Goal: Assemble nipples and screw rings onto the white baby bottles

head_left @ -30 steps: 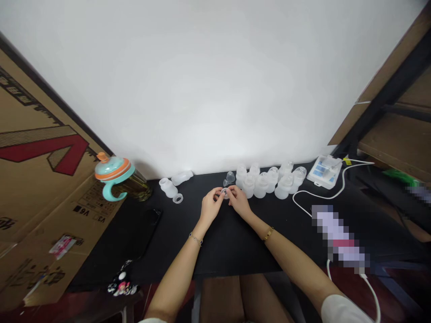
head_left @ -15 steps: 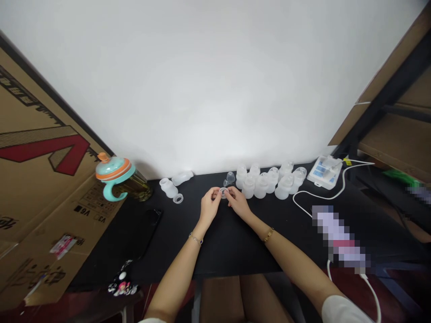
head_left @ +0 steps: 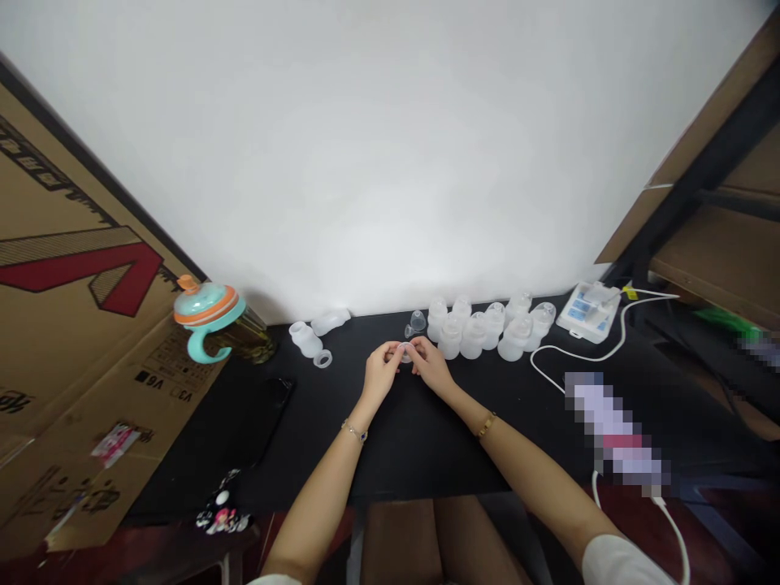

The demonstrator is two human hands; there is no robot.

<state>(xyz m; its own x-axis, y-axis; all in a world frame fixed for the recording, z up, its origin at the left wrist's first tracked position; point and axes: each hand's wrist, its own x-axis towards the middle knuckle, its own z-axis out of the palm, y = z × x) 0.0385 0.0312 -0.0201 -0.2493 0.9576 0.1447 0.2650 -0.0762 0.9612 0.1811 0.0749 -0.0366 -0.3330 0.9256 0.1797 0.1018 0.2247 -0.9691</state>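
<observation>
In the head view, with twelve o'clock pointing at the wall, the clear ring [head_left: 406, 355] is up between both hands, above the black table [head_left: 402, 439]. The left hand [head_left: 381, 370] pinches its rim at nine o'clock and the right hand [head_left: 431, 363] at three, fingers drawn in close on both sides. It looks like thin plastic: light, fairly stiff, smooth enough to slip if only grazed. The rim at those opposite sides seems the best hold; squeezing hard could bow it. The piece is small and partly covered by fingers, so I cannot tell whether anything softer sits inside. Small clear pieces [head_left: 418, 321] lie near at one o'clock, the capped bottles [head_left: 472, 337] cluster around two, and at nine, well apart, a pale ring [head_left: 330, 358] rests just beside an uncapped bottle [head_left: 305, 341].
</observation>
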